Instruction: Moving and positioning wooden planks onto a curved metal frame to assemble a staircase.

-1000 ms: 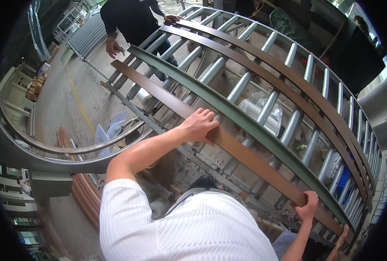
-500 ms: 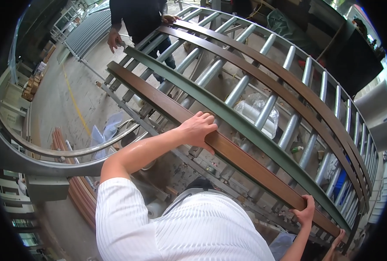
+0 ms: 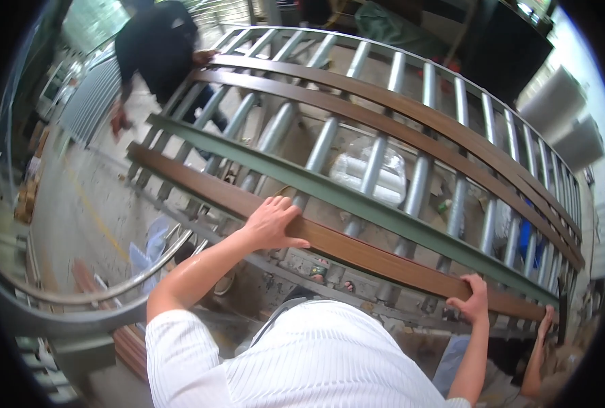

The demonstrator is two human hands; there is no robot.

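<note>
Plank [image 3: 370, 258], brown, lies over the rollers [image 3: 420, 178], left hand [image 3: 270, 226] and right hand [image 3: 476, 299] clasping it — fingers hooked over, thumbs spread. If they push unevenly, I reckon it could swing into the green rail [image 3: 384, 216].

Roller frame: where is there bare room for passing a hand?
Open gaps lie between rollers, bordered by the green bar and middle brown strip. Crowded: the near brown plank, with left hand, right hand and another person's hand on it.
</note>
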